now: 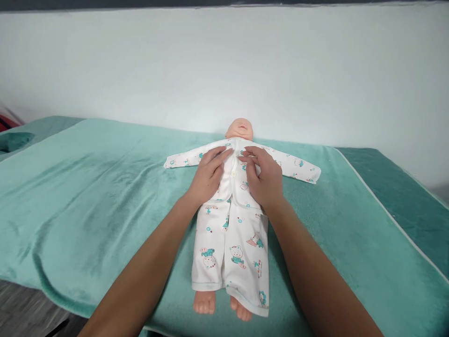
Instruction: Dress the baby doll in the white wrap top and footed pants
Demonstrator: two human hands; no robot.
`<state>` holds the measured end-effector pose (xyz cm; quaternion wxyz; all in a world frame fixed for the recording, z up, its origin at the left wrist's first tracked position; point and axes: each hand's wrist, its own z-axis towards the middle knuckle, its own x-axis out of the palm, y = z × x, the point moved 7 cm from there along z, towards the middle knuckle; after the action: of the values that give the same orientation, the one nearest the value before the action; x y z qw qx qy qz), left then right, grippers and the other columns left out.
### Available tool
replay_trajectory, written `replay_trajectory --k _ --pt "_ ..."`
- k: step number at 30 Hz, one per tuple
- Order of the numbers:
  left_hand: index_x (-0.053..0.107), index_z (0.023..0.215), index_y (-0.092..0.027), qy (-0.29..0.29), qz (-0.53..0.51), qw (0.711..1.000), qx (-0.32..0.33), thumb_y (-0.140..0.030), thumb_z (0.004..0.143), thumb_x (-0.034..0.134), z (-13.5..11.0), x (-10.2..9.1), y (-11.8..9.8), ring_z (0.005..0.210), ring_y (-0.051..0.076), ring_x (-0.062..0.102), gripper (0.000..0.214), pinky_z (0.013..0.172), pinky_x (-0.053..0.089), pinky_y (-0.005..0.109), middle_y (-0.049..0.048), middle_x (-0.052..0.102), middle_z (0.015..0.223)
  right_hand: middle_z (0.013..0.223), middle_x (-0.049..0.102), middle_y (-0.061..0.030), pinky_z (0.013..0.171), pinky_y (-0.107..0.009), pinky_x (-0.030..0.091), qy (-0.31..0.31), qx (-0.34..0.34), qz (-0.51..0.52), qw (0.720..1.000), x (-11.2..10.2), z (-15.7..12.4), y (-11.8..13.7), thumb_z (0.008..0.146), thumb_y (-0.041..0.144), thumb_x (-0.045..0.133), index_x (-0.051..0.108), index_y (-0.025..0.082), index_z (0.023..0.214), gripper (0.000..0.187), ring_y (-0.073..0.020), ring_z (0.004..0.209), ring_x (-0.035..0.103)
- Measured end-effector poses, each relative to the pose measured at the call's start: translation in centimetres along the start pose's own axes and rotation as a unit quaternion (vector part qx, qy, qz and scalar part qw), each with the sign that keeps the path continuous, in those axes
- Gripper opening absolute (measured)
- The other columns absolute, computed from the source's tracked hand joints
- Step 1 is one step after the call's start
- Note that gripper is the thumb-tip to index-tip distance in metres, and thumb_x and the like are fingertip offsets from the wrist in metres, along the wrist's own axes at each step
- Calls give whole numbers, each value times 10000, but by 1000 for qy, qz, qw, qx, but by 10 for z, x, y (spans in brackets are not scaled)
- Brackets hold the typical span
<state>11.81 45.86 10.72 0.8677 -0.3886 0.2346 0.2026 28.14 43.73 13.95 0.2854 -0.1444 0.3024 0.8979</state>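
Note:
A baby doll (240, 128) lies on its back, feet toward me, in a white long-sleeved shirt (298, 166) and matching pants (242, 252) printed with small cartoon animals. My left hand (210, 173) rests on the left half of the shirt front, its fingers stretched toward the middle edge. On the other half lies my right hand (262, 175), fingertips apart and touching the fabric beside the front opening. Between both hands a pale button (234, 174) shows on the shirt front. Below it, the lower edges of the shirt part slightly. The doll's bare feet (204, 302) stick out of the pants.
A light green plush blanket (105, 210) covers the table, with some creases on the left. Darker green cloth (403, 196) shows at the right. Behind stands a white wall (224, 61). Grey flooring (21, 309) appears at the lower left.

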Motion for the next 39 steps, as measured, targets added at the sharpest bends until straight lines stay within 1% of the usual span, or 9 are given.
replay_trajectory --k 5,9,12,14,17,22,27,35,39 --pt "619 1360 -290 10 11 1000 -2 -202 1000 347 -1 1 -1 1412 218 445 459 1208 366 469 57 483 1527 1142 736 -60 923 -457 556 23 15 18 999 3 2 -1 949 174 459 585 269 1189 288 -242 1048 717" --pt "621 1334 -264 5 64 998 24 -170 982 349 0 -1 -7 1369 224 474 454 1171 400 467 76 512 1489 1191 722 -64 922 -444 556 37 12 32 999 3 2 1 934 163 469 574 271 1210 315 -230 1049 721" --pt "593 1360 -222 9 104 994 44 -151 966 360 1 -1 -12 1350 241 478 463 1153 412 458 103 512 1480 1206 716 -65 935 -445 551 40 12 34 999 3 2 2 934 158 459 573 269 1210 318 -224 1035 725" --pt "557 1400 -219 14 113 992 51 -147 965 359 1 0 -14 1352 242 472 484 1154 410 450 108 497 1493 1192 717 -64 948 -450 547 36 11 36 999 3 1 2 939 157 449 576 262 1199 308 -222 1027 728" --pt "534 1425 -248 13 116 992 54 -147 971 344 0 0 -14 1354 233 470 503 1154 407 442 93 493 1495 1139 724 -62 930 -452 554 21 18 33 999 3 1 0 950 167 436 583 256 1181 288 -230 1032 725" --pt "560 1399 -240 11 105 993 48 -154 969 338 0 -1 -15 1352 240 474 492 1155 403 442 100 502 1481 1098 725 -61 901 -453 570 7 34 22 999 3 -1 -3 957 180 422 592 268 1184 297 -245 1053 711" --pt "559 1395 -256 15 106 993 42 -165 967 341 0 -1 -15 1352 249 476 488 1150 408 459 93 498 1492 1111 726 -66 922 -467 562 7 38 22 999 3 -1 -4 954 176 431 589 264 1182 291 -251 1059 712" --pt "586 1358 -226 18 123 991 38 -159 956 364 0 1 -12 1330 254 488 464 1137 419 449 104 516 1466 1207 715 -60 882 -407 564 36 19 56 998 5 2 1 935 156 469 575 259 1187 292 -209 1012 741" --pt "589 1370 -223 12 106 994 39 -150 964 351 0 0 -13 1349 245 478 477 1153 403 443 107 512 1471 1144 735 -46 899 -420 561 14 29 54 998 4 0 -2 949 186 476 597 269 1145 245 -216 1015 732"
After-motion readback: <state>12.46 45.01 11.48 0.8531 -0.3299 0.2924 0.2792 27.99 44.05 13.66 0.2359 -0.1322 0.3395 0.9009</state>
